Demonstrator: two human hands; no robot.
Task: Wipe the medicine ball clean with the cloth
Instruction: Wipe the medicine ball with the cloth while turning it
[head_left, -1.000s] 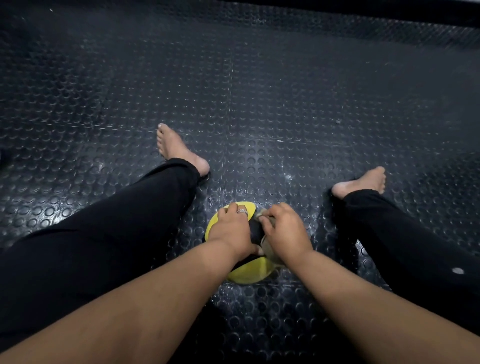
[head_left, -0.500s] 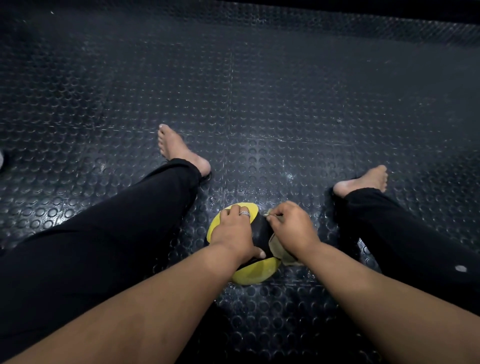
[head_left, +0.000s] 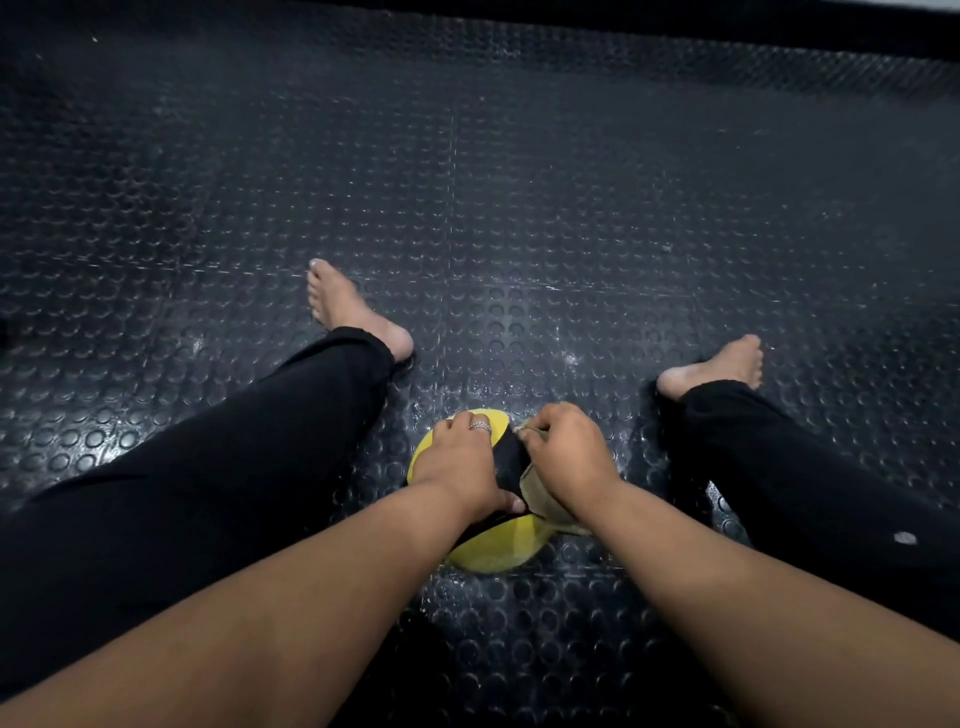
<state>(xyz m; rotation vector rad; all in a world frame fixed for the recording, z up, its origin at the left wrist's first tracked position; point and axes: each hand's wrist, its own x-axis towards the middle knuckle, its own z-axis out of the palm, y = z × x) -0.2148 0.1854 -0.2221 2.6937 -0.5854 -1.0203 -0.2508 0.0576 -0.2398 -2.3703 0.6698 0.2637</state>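
Medicine ball (head_left: 498, 545): yellow with a black band, sits on the floor in the lower centre of the frame, between the person's spread legs. Mostly covered by the two hands; only a yellow patch at the near bottom and another at the far top left show.

Cloth (head_left: 540, 493): pale, crumpled, lies against the ball's right side, under and just below the right hand.

Right hand (head_left: 569, 454): fingers curled, grasping the cloth and pressing it onto the ball's upper right.

Left hand (head_left: 460, 462): spread flat over the ball's top left, fingers fairly straight, ring visible; it steadies the ball, grips nothing.

Progress, judged: wiping is under way. The cloth contacts only the right side. Whether any patch is already clean cannot be told; no dirt or streaks are readable on the visible yellow. Left side, underside and far face likely remain, which calls for turning the ball.

Surroundings: dark rubber floor (head_left: 519, 182) with round studs, bare feet on it, black trousers.
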